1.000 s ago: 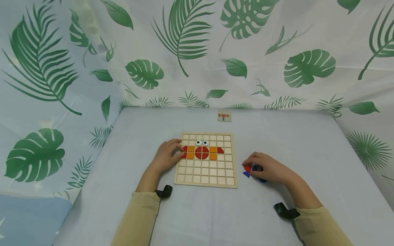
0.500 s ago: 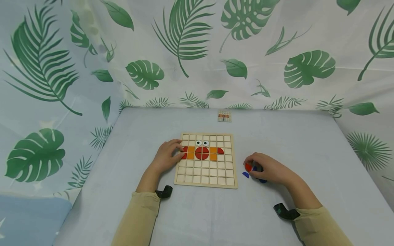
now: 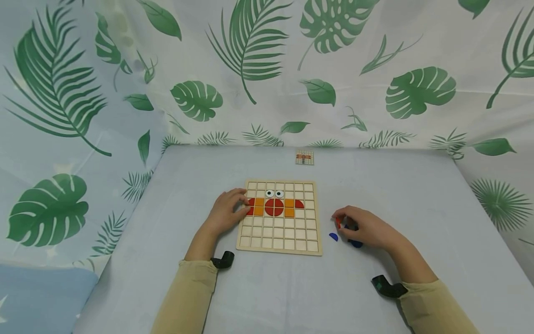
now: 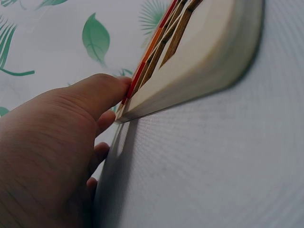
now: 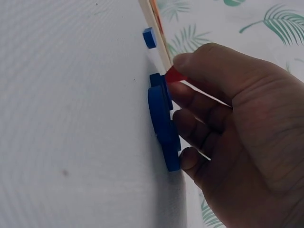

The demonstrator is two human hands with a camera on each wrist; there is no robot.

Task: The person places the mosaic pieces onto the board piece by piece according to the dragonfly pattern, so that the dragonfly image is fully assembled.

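A square wooden grid board lies on the table, holding red and orange tiles and two eye tiles. My left hand rests at the board's left edge; its thumb touches the edge beside a red tile, fingers relaxed. Right of the board, my right hand pinches a red tile between thumb and index finger, tilted up on edge. Beneath that hand lie several blue pieces, partly hidden by it in the head view. A small blue half-round piece lies just left of them.
A small card with a printed grid picture lies behind the board, near the back of the table. Leaf-printed cloth hangs around the table's back and sides.
The red tile in my right hand has turned from lying flat to standing on edge, and the fingers have shifted slightly right. My left hand and the board stay put.
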